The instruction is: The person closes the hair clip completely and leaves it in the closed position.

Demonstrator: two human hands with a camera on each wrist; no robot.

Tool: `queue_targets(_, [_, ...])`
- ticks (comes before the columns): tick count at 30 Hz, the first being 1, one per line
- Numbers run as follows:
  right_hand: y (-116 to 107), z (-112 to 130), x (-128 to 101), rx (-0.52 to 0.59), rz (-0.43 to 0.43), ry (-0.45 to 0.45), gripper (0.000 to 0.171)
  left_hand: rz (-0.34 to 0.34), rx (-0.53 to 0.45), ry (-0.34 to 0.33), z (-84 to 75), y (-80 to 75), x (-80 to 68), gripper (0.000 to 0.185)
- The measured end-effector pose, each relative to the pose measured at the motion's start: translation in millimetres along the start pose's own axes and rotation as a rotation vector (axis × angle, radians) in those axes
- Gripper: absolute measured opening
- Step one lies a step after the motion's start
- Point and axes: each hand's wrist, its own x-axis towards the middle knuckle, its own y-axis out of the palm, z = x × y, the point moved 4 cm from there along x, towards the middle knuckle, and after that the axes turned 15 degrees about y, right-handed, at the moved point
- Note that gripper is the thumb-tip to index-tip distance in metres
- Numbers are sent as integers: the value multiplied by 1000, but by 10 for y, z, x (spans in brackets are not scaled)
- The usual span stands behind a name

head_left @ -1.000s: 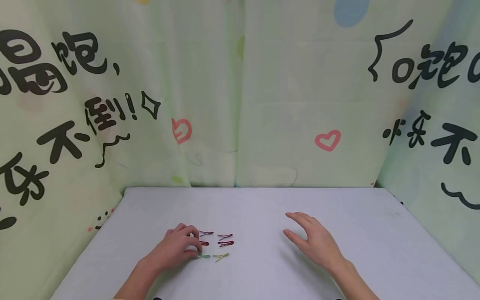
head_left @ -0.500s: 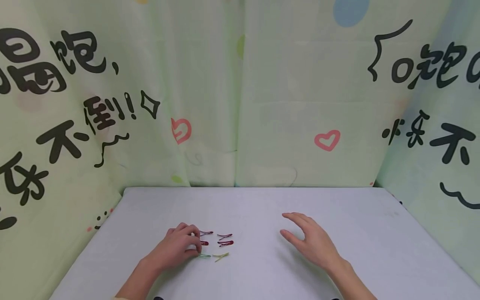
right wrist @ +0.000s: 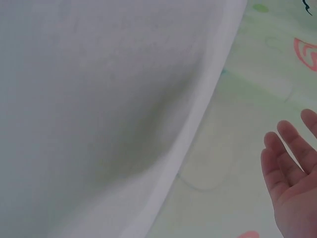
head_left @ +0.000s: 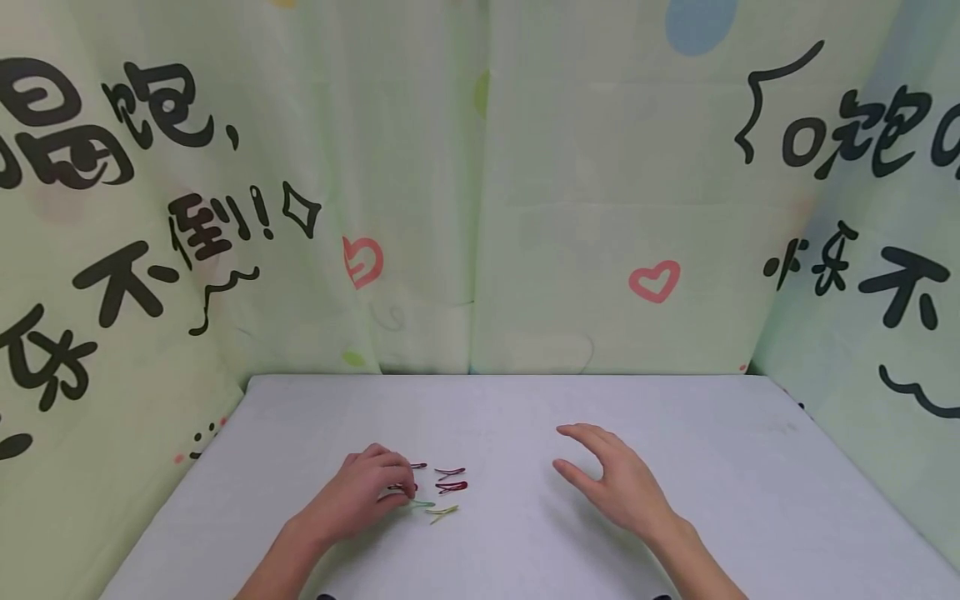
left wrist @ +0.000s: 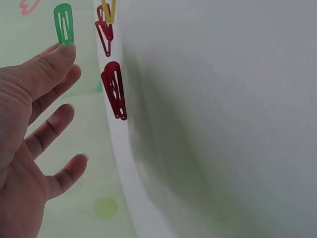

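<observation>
On the white tabletop (head_left: 525, 408) the left hand (head_left: 365, 493) rests with fingers relaxed, one fingertip touching the green hair clip (head_left: 422, 503), which lies flat just beside a yellow clip (head_left: 442, 512). Dark red clips (head_left: 451, 486) lie just behind them in a small cluster. The right hand (head_left: 617, 483) hovers well apart, fingers spread and holding nothing.

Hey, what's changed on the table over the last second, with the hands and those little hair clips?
The left hand slid slightly right over the left column of clips, nudging the green clip right, toward the yellow clip. The right hand drifted a little left, open above the table. The dark red clips on the right stayed put.
</observation>
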Motion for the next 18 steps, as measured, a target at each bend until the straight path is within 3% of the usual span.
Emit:
queue_targets(9, [18, 25, -6, 11, -1, -5, 44, -37, 6, 16, -38, -29, 61, 18])
queue_targets(18, [38, 62, -10, 27, 0, -7, 44, -140, -15, 75, -101, -42, 103, 18])
